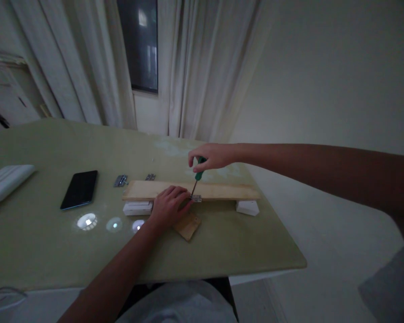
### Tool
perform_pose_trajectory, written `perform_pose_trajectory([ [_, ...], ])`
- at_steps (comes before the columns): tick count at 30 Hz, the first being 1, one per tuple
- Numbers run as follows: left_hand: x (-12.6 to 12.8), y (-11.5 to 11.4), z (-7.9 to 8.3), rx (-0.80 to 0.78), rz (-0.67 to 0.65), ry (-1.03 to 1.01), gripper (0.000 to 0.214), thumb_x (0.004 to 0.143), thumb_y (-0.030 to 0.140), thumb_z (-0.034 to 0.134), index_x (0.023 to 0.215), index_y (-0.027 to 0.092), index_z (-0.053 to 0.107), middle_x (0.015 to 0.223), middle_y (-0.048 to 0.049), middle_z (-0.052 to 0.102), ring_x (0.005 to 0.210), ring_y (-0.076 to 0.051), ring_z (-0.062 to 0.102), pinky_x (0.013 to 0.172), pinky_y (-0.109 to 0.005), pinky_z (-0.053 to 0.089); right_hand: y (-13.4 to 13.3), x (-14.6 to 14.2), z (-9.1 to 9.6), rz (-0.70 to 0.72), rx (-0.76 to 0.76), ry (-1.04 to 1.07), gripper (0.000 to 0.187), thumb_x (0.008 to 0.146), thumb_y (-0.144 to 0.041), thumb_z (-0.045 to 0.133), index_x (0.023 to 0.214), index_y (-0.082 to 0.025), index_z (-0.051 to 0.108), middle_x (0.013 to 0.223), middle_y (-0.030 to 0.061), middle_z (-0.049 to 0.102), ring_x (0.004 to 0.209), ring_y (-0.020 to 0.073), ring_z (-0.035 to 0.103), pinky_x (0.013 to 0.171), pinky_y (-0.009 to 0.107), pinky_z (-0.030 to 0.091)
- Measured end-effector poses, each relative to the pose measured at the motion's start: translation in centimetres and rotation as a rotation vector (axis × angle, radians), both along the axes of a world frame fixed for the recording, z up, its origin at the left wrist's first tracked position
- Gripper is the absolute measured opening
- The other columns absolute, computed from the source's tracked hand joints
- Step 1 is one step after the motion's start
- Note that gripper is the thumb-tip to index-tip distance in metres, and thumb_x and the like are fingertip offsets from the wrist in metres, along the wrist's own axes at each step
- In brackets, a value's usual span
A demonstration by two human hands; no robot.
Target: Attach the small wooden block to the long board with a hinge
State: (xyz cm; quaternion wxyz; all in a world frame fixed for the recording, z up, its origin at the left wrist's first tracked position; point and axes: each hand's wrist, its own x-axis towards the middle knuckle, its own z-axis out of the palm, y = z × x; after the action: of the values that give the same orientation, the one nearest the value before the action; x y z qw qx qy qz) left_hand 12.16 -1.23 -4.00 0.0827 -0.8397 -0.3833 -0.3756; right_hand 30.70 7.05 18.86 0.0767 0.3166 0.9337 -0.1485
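A long wooden board [222,190] lies across two white blocks [247,207] on the green table [222,251]. My right hand [210,156] is closed round the green handle of a screwdriver [198,172], whose tip meets a small metal hinge [196,198] at the board's near edge. My left hand [170,205] rests on the board beside the hinge, fingers curled over a smaller wooden piece [188,226] that sticks out below it.
A black phone [80,189] lies left of the board. Two loose metal hinges [120,181] sit behind the board's left end. A white object [6,179] lies at the far left. Curtains and a dark window stand behind the table.
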Motion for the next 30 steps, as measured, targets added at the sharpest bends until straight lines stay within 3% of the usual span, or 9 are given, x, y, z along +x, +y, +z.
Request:
perform_pose_trajectory([
  [4, 0.02, 0.04, -0.10, 0.006, 0.009, -0.004, 0.020, 0.101, 0.038, 0.066, 0.107, 0.022, 0.076, 0.110, -0.0086, 0.078, 0.098, -0.025, 0.069, 0.080, -0.039, 0.057, 0.32, -0.17, -0.08, -0.260, 0.128, -0.260, 0.051, 0.106, -0.044, 0.048, 0.083, -0.012, 0.079, 0.051, 0.0062, 0.065, 0.056, 0.0176, 0.060, 0.064, 0.029, 0.041],
  [10, 0.09, -0.06, -0.05, -0.024, 0.009, -0.009, 0.019, 0.101, 0.037, 0.066, 0.109, 0.024, 0.077, 0.110, -0.0082, 0.078, 0.100, -0.026, 0.069, 0.082, -0.039, 0.057, -0.48, -0.71, 0.04, 0.094, 0.143, -0.071, 0.026, 0.094, -0.035, 0.071, 0.112, -0.017, 0.078, 0.095, 0.0068, 0.080, 0.083, 0.0161, 0.067, 0.077, 0.025, 0.042],
  [15, 0.08, -0.03, -0.11, -0.031, 0.000, -0.012, 0.017, 0.100, 0.035, 0.066, 0.109, 0.024, 0.076, 0.111, -0.0081, 0.078, 0.099, -0.026, 0.069, 0.082, -0.039, 0.056, 0.08, -0.64, -0.35, -0.263, 0.197, -0.270, 0.059, 0.108, -0.051, 0.042, 0.082, -0.011, 0.078, 0.065, 0.0124, 0.072, 0.067, 0.0203, 0.065, 0.065, 0.029, 0.041],
  [19, 0.03, 0.02, -0.33, -0.053, 0.010, 0.005, 0.020, 0.101, 0.037, 0.065, 0.111, 0.023, 0.076, 0.113, -0.0082, 0.077, 0.101, -0.026, 0.068, 0.083, -0.039, 0.056, -0.43, -0.72, -0.39, -0.008, 0.228, -0.178, 0.026, 0.099, -0.038, 0.064, 0.110, -0.020, 0.078, 0.099, 0.0089, 0.080, 0.087, 0.0204, 0.068, 0.073, 0.028, 0.040],
  [21, 0.02, 0.00, -0.35, -0.067, 0.018, 0.013, 0.021, 0.102, 0.038, 0.064, 0.111, 0.024, 0.076, 0.113, -0.0085, 0.077, 0.102, -0.026, 0.068, 0.083, -0.039, 0.055, -0.52, -0.69, -0.33, 0.140, 0.166, -0.068, 0.027, 0.094, -0.032, 0.070, 0.118, -0.020, 0.075, 0.106, 0.0073, 0.080, 0.088, 0.0175, 0.067, 0.077, 0.026, 0.041],
  [23, 0.03, -0.03, -0.32, -0.082, 0.023, 0.014, 0.021, 0.102, 0.038, 0.064, 0.111, 0.024, 0.076, 0.114, -0.0089, 0.077, 0.103, -0.027, 0.068, 0.084, -0.040, 0.055, -0.26, -0.63, -0.32, 0.060, 0.124, -0.039, 0.026, 0.096, -0.035, 0.068, 0.109, -0.014, 0.077, 0.097, 0.0093, 0.080, 0.079, 0.0162, 0.066, 0.075, 0.026, 0.042],
  [26, 0.04, -0.07, -0.26, -0.095, 0.019, 0.007, 0.021, 0.101, 0.038, 0.064, 0.111, 0.024, 0.076, 0.115, -0.0089, 0.077, 0.104, -0.027, 0.069, 0.085, -0.041, 0.056, 0.12, -0.68, -0.38, -0.222, 0.158, -0.235, 0.049, 0.105, -0.045, 0.053, 0.082, -0.009, 0.077, 0.070, 0.0126, 0.076, 0.065, 0.0188, 0.065, 0.068, 0.029, 0.042],
  [28, 0.03, -0.09, -0.24, -0.091, 0.014, 0.004, 0.020, 0.101, 0.037, 0.064, 0.111, 0.024, 0.076, 0.114, -0.0085, 0.077, 0.104, -0.027, 0.069, 0.085, -0.040, 0.056, -0.05, -0.82, -0.43, -0.238, 0.225, -0.320, 0.049, 0.104, -0.045, 0.054, 0.078, -0.010, 0.077, 0.069, 0.0150, 0.075, 0.069, 0.0224, 0.067, 0.068, 0.031, 0.042],
  [30, 0.02, -0.11, -0.22, -0.087, 0.014, 0.004, 0.019, 0.101, 0.036, 0.065, 0.112, 0.024, 0.075, 0.114, -0.0082, 0.077, 0.103, -0.027, 0.069, 0.083, -0.040, 0.056, -0.38, -0.93, -0.46, -0.102, 0.261, -0.265, 0.031, 0.097, -0.042, 0.068, 0.095, -0.013, 0.079, 0.088, 0.0136, 0.080, 0.085, 0.0230, 0.070, 0.073, 0.030, 0.042],
])
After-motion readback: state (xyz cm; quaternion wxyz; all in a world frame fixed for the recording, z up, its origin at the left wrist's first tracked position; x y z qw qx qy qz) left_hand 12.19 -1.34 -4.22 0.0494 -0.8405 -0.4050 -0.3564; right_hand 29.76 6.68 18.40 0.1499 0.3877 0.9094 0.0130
